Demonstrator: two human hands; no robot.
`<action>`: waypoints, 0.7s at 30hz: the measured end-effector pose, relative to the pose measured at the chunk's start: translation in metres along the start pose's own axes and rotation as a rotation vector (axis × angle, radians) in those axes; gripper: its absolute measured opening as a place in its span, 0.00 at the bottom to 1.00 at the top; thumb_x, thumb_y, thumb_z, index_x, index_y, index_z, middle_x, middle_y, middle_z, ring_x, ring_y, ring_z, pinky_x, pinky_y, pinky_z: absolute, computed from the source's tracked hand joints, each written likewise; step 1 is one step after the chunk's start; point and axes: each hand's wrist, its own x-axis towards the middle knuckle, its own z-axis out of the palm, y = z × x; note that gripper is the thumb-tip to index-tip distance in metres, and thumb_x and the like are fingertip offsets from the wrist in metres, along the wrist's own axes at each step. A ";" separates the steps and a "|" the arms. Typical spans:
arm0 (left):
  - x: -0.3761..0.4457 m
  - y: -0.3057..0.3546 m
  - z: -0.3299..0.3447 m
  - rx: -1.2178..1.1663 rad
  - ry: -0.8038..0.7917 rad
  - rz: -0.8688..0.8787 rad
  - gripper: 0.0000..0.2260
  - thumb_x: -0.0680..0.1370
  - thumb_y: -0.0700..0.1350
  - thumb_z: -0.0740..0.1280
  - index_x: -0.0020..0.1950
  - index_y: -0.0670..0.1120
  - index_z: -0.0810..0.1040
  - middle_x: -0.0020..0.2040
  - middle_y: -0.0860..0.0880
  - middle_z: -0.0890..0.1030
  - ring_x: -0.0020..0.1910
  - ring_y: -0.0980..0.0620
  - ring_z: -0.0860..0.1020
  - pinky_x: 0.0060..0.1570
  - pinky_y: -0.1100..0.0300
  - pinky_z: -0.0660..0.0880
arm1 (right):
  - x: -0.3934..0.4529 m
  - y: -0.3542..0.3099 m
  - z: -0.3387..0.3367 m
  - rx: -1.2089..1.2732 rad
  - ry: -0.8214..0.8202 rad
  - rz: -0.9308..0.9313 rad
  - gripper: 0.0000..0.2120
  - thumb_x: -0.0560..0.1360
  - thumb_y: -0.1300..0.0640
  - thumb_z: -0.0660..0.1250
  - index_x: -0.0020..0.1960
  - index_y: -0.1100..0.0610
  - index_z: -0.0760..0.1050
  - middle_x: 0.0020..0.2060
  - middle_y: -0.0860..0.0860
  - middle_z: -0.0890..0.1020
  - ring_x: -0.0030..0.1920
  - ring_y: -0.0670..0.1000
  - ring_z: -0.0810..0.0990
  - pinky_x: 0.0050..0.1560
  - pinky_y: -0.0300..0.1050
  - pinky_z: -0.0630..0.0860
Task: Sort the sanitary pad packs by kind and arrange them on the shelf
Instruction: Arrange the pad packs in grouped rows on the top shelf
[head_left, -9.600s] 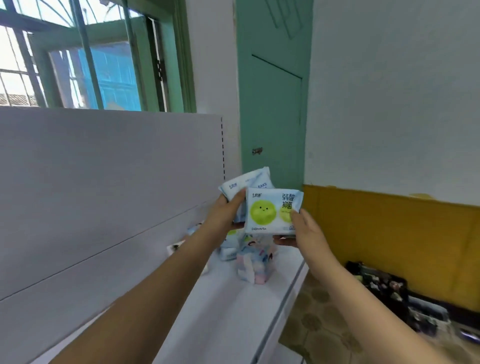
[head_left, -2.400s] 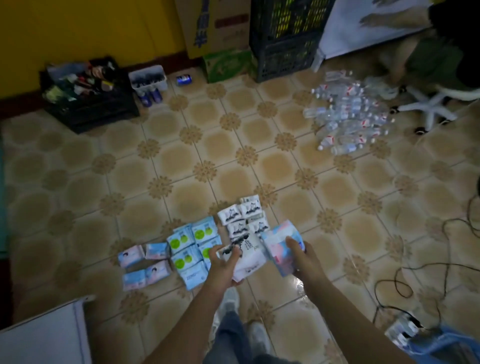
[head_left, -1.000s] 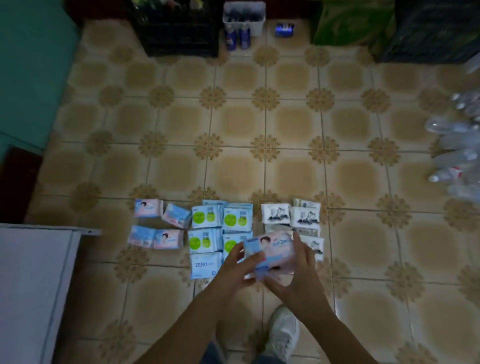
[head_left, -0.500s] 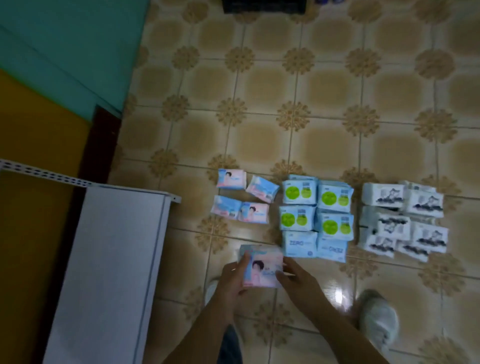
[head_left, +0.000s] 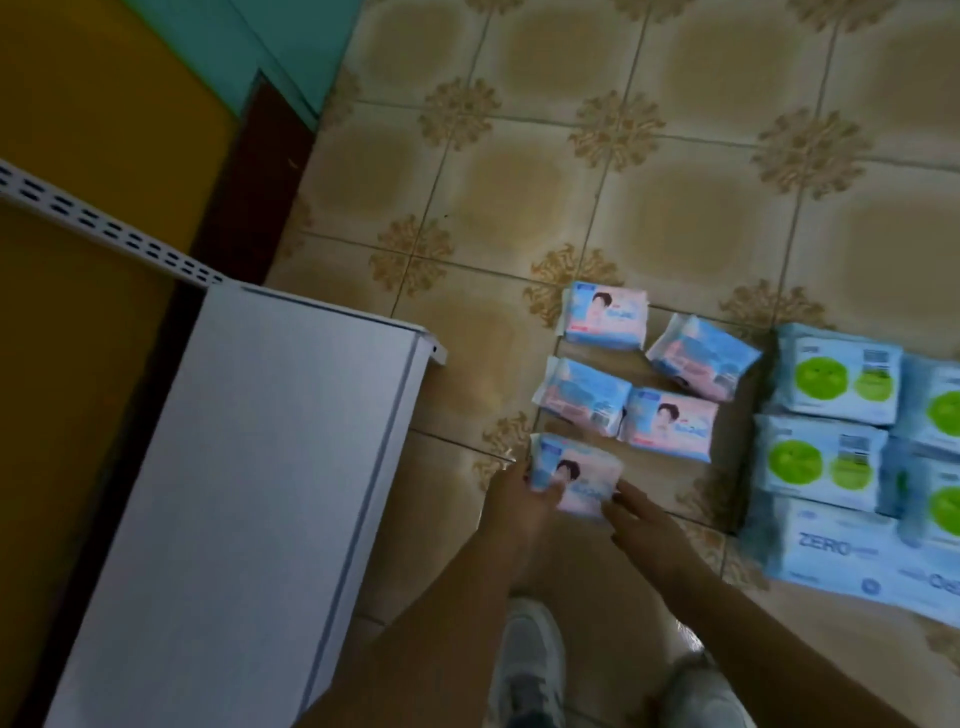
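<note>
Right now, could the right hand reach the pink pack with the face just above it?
Probably yes. The right hand sits just below that pink pack, with only bare floor between them.

Pink-and-pale-blue pad packs (head_left: 605, 315), each printed with a small dark-haired portrait, lie on a glossy beige floor (head_left: 519, 197) of square tiles whose corners carry brown rosette motifs. Right of the pink packs, light-blue packs (head_left: 836, 376) show lime-green circles, and below those a light-blue pack (head_left: 852, 551) bears white "ZERO" lettering. Left of the pink packs stands a plain white shelf (head_left: 234, 493); beyond it, a mustard-yellow wall (head_left: 104, 104) meets a dark maroon skirting strip (head_left: 249, 171) and a teal-green door frame (head_left: 291, 36). Below the pink packs, grey-white shoes (head_left: 530, 665) show.
</note>
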 end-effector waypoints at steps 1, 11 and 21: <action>0.020 -0.001 0.001 0.008 0.013 0.003 0.17 0.78 0.49 0.70 0.65 0.46 0.79 0.57 0.48 0.83 0.44 0.58 0.80 0.36 0.73 0.72 | 0.018 -0.003 0.002 0.010 0.005 -0.009 0.12 0.81 0.54 0.62 0.64 0.45 0.74 0.63 0.52 0.79 0.61 0.54 0.78 0.66 0.58 0.72; 0.016 -0.003 -0.003 0.172 0.011 0.010 0.21 0.73 0.51 0.72 0.66 0.53 0.76 0.59 0.52 0.81 0.56 0.51 0.80 0.58 0.54 0.77 | -0.032 -0.072 -0.028 -0.205 0.055 -0.060 0.22 0.82 0.51 0.59 0.75 0.51 0.65 0.73 0.55 0.70 0.70 0.55 0.70 0.69 0.46 0.65; -0.287 0.213 -0.058 0.240 0.109 0.225 0.29 0.73 0.57 0.64 0.71 0.44 0.71 0.66 0.43 0.76 0.64 0.48 0.76 0.63 0.57 0.74 | -0.306 -0.313 -0.156 -0.430 0.241 -0.333 0.24 0.83 0.49 0.57 0.77 0.54 0.62 0.73 0.57 0.69 0.69 0.57 0.71 0.63 0.42 0.66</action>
